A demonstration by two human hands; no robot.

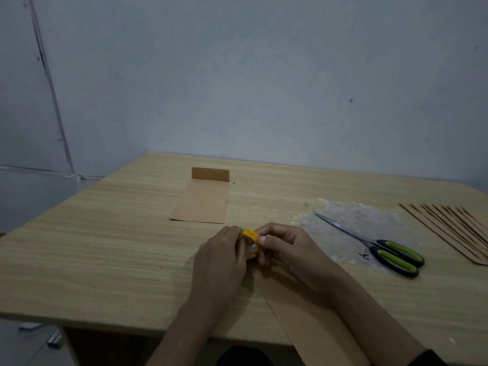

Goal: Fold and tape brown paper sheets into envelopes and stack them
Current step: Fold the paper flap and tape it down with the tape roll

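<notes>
Yellow tape roll, red print unreadable

On the light wood-grain surface, a folded brown paper sheet with its far flap raised is laid at the middle rear. Green-handled scissors are set on a whitish scuffed patch at the right, near a fanned pile of brown paper sheets. A long brown paper strip is laid over the front edge.

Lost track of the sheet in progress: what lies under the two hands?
A brown paper sheet on the wooden table, overhanging its near edge. The left hand and right hand, holding a yellow tape roll, cover its far end.
</notes>
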